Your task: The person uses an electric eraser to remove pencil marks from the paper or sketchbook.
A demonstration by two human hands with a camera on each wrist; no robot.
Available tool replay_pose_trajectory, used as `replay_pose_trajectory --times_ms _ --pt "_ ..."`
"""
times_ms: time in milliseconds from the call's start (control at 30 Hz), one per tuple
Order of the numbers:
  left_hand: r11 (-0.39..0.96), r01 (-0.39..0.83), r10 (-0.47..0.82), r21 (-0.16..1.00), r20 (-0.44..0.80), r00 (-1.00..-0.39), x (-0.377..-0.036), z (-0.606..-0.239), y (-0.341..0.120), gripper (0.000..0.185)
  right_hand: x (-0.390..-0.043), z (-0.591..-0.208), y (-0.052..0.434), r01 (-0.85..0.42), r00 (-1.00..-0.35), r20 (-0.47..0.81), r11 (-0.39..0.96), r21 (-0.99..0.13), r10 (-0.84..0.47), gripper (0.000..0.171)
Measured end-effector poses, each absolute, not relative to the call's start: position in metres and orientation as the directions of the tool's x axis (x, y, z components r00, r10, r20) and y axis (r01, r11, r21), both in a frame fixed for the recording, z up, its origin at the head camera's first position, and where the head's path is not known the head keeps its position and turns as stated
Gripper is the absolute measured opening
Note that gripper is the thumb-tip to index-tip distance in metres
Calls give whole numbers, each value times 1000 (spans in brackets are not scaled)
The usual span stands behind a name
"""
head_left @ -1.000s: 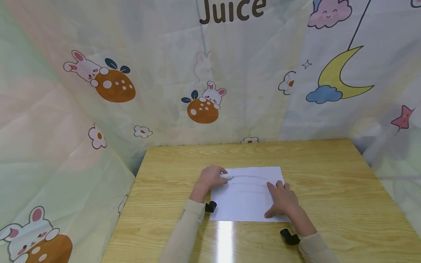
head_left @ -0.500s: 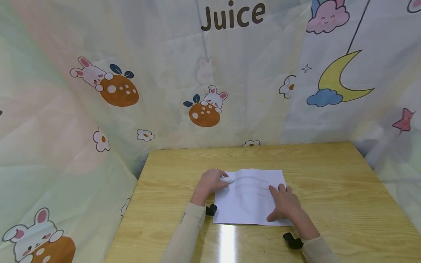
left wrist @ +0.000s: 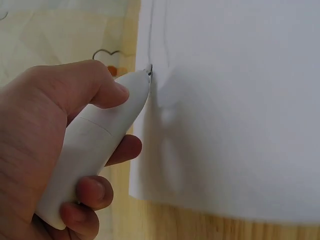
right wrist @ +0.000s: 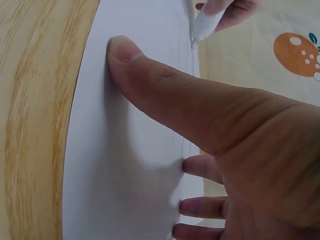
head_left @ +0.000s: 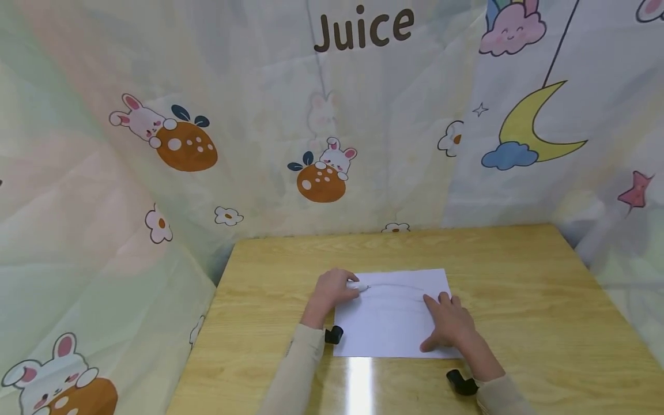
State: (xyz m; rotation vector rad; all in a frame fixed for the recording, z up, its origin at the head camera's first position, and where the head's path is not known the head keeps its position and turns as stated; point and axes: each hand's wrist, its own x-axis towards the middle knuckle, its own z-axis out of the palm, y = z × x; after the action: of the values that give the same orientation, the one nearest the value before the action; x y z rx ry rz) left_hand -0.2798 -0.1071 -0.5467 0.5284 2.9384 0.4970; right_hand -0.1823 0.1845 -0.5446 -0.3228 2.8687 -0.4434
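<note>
A white sheet of paper (head_left: 386,331) lies on the wooden table, marked with several thin, slightly curved lines across its far half. My left hand (head_left: 331,291) grips a white utility knife (left wrist: 95,132) with a thick smooth body and a small metal tip. In the left wrist view the thumb presses along the body near the tip, with the other fingers curled beneath. That tip meets the left end of the farthest line. My right hand (head_left: 450,321) rests spread on the paper's right side, thumb (right wrist: 125,50) near the front edge and fingertips toward the lines.
The wooden table (head_left: 519,288) extends on all sides of the sheet. Behind it hangs a printed cloth (head_left: 259,144) with rabbits and a moon, and more cloth hangs at the sides. Black wrist mounts (head_left: 460,383) stick out from both sleeves.
Half a second ago the sheet bulged up in the middle between the hands; now it lies flatter. Both hands keep nearly the same places, and the head view has tilted slightly.
</note>
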Motion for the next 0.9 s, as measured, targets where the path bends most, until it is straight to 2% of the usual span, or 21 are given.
replay_pose_trajectory --times_ms 133,400,767,900 --pt "898 299 325 322 -31 -945 -277 -547 -115 27 -182 -546 184 -193 -953 -165 929 -317 -254 117" --pt "867 346 385 360 -41 -922 -279 -545 -101 29 -183 -543 188 -185 -957 -159 931 -314 -244 117" --pt "902 291 323 319 -53 -945 -275 -540 -102 28 -182 -551 187 -187 -958 -150 930 -317 -244 118" --pt "892 308 347 332 -64 -936 -276 -539 -102 27 -183 -551 186 -182 -957 -164 935 -304 -240 118"
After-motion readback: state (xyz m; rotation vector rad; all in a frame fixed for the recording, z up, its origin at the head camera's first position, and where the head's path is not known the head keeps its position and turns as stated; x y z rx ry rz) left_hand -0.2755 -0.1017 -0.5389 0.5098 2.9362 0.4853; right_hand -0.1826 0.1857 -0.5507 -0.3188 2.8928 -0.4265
